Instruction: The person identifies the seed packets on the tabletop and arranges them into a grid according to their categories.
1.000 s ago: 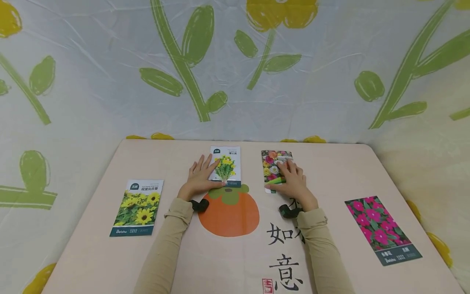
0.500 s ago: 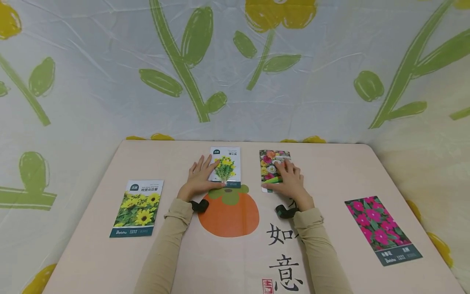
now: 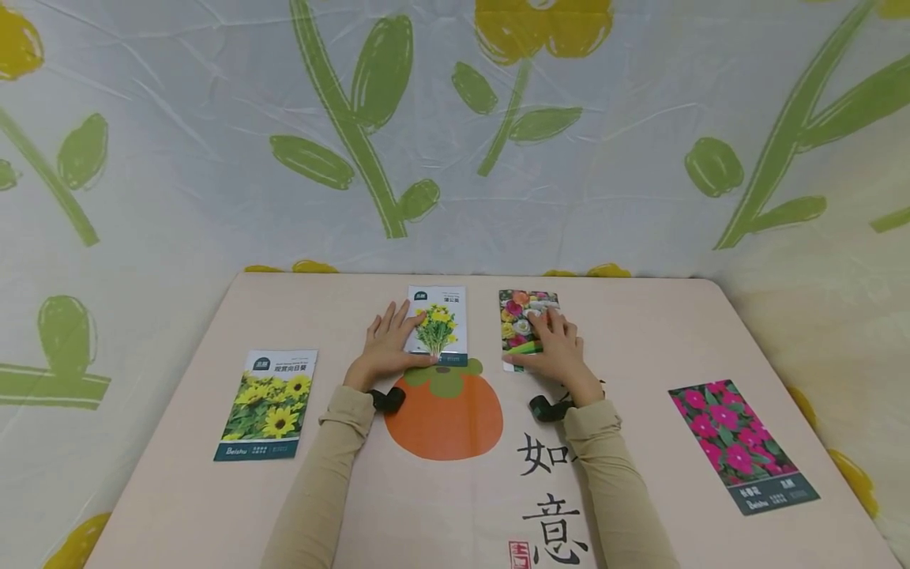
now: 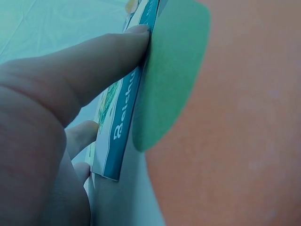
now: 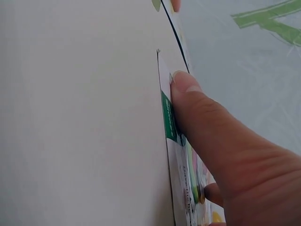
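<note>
A white seed packet [image 3: 453, 320] printed with yellow flowers lies at the back middle of the table. My left hand [image 3: 385, 345] rests on it from the left, fingers spread over its left side and thumb along its dark lower band. In the left wrist view that thumb [image 4: 117, 52] presses at the packet's edge. To the right lies a seed packet [image 3: 515, 312] with multicoloured blooms. My right hand [image 3: 558, 346] presses on it from above, its palm hiding the lower right part. The right wrist view shows the right thumb [image 5: 197, 106] near the packet's corner.
A sunflower packet [image 3: 268, 407] lies at the left, and a pink-flower packet [image 3: 739, 442] lies slanted at the right. The pale pink tablecloth [image 3: 426, 506] bears a printed persimmon [image 3: 444, 419] and black characters. A floral curtain [image 3: 604, 197] stands behind the table.
My right hand has slid the multicoloured-flower packet a little to the left, narrowing the gap to the white one. The left hand has stayed in place.
</note>
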Action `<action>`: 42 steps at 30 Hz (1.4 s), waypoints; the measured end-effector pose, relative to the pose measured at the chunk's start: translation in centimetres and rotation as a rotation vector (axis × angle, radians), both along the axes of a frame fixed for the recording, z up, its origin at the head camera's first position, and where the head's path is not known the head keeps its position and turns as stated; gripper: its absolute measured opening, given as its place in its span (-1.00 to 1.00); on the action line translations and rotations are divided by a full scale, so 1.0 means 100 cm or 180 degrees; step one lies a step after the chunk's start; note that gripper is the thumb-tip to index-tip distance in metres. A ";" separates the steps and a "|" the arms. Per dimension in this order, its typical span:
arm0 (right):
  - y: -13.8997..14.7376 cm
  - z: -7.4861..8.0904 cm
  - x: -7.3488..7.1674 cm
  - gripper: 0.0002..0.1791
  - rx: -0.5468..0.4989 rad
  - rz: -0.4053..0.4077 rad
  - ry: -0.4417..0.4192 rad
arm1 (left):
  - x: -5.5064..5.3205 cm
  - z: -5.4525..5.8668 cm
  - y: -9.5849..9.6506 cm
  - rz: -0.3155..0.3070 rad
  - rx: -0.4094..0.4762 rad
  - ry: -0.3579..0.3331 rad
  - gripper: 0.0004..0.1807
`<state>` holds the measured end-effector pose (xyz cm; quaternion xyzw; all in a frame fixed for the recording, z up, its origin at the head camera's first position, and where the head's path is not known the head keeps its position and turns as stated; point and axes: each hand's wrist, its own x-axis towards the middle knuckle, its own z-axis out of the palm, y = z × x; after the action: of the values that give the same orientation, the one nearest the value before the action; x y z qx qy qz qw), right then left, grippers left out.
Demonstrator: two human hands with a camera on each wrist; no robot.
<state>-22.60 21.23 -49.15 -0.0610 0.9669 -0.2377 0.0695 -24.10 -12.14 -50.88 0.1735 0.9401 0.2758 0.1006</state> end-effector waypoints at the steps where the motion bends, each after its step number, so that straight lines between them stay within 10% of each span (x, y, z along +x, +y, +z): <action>1: 0.000 0.000 0.000 0.13 -0.0002 -0.0005 0.0004 | 0.000 0.000 0.000 -0.0003 -0.0003 0.0001 0.03; 42: -0.033 0.004 -0.005 0.13 0.0053 0.0058 -0.0035 | 0.000 -0.001 -0.001 0.0004 0.0094 0.0009 0.02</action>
<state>-23.13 17.92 -48.72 -0.0679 0.9679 -0.2294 0.0775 -24.11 -12.21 -51.01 0.1747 0.9361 0.2895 0.0965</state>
